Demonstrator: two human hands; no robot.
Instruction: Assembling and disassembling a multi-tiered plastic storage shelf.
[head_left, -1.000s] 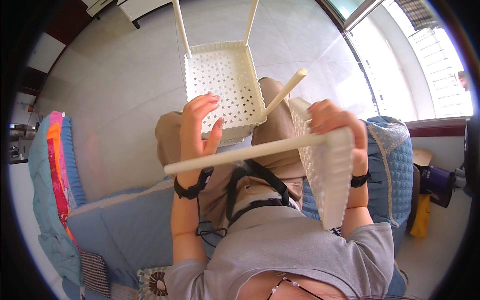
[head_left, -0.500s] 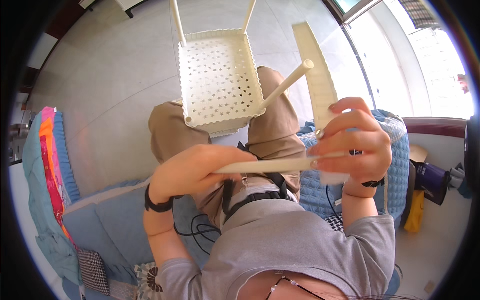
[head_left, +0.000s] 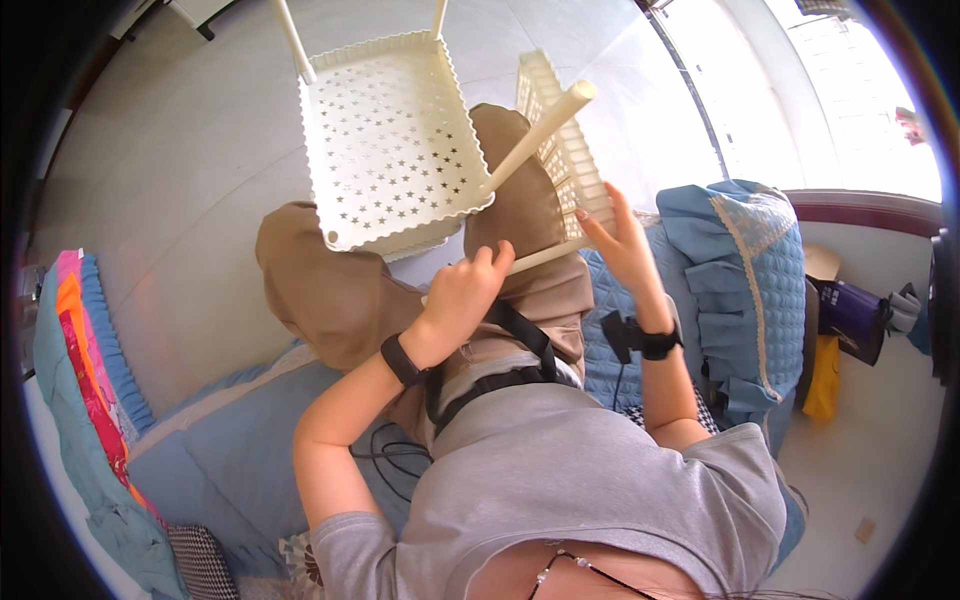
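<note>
The basket (head_left: 571, 166), white and perforated, is grasped by the right fingers (head_left: 618, 208); a slim pole (head_left: 547, 257) by the left fingers (head_left: 502, 257).

pretty sure this is somebody's home, most likely the living room; the giveaway is the padded blue sofa (head_left: 250, 440) along the bottom, with a quilted blue cover (head_left: 745, 290) at the right that's got ruffles and a pale lacy trim; there's also a black-and-white checked cushion (head_left: 203, 560) at lower left, plus a pile of bright fabric (head_left: 90, 370) in teal, pink, orange and red; the floor (head_left: 190, 190) is big pale glossy tiles, a bit of white furniture on short dark legs (head_left: 195, 12) shows up top, and daylight pours through a big window (head_left: 850, 110) on the right
</note>
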